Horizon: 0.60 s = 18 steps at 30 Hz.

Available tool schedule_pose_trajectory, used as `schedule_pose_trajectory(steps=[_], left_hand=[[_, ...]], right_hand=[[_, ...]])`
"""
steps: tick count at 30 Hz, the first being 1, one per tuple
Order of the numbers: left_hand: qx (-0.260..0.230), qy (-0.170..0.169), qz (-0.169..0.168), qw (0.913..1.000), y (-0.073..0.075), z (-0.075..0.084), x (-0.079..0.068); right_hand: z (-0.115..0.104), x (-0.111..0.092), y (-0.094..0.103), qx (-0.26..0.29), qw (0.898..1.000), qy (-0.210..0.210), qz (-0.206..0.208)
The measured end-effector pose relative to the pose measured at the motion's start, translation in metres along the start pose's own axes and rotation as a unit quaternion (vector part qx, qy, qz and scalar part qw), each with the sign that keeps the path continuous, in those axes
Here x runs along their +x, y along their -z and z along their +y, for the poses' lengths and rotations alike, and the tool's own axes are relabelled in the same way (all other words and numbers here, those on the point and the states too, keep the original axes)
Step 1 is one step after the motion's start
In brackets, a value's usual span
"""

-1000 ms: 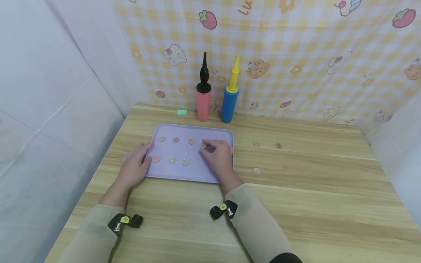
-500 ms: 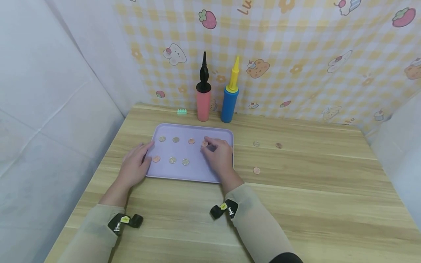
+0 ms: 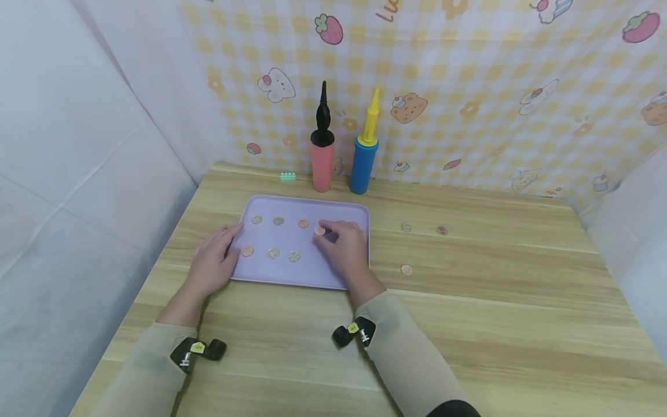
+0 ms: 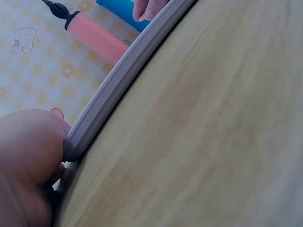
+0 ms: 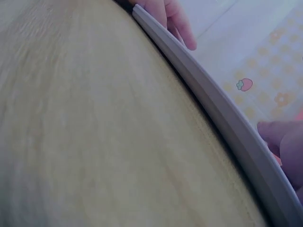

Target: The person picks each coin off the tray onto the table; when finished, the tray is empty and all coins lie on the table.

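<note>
I pinch a pinkish coin between the thumb and fingers of my right hand. The coin is over the right half of a purple tray; I cannot tell if it touches it. My left hand rests at the tray's left edge, fingers loose and nearly straight. Six more coins lie on the tray in two rows. The back row has two silver coins, then a copper coin. The front row has a reddish coin near my left thumb, then two shiny coins. To the right of the tray, three loose coins lie on the wooden table. Behind the tray stand a pink pump with a black top and a blue pump with a yellow top. A little green block sits left of the pink one. Behind them hangs a yellow checked cloth with strawberries and bears on it. My sleeves are tan.
</note>
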<state>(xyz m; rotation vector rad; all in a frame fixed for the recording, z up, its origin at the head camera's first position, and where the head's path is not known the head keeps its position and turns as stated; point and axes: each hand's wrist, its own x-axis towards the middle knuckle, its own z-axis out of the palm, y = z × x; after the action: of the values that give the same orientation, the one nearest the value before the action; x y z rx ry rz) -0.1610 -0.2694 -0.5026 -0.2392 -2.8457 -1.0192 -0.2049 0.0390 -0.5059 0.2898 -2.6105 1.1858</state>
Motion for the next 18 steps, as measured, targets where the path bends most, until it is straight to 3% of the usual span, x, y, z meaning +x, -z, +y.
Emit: schedule_pose_trajectory(steps=[4,10,13,18], left_hand=[[-0.003,0.002,-0.003,1.0000,0.0012,0.0010,-0.0002],[0.000,0.001,-0.003,1.0000,0.0018,0.0010,0.0001],[0.000,0.001,-0.004,1.0000,0.0015,0.0002,0.0004],[0.001,0.000,-0.005,1.0000,0.0012,-0.0007,0.0009]], right_hand=[[-0.0018,-0.0012,-0.0006,-0.021,1.000,0.007,-0.009],[-0.0039,-0.0032,-0.0002,0.004,1.000,0.019,0.006],[-0.0038,-0.0047,0.0005,0.008,0.999,0.041,0.009],[-0.0031,-0.0078,0.0031,0.015,0.993,0.112,0.041]])
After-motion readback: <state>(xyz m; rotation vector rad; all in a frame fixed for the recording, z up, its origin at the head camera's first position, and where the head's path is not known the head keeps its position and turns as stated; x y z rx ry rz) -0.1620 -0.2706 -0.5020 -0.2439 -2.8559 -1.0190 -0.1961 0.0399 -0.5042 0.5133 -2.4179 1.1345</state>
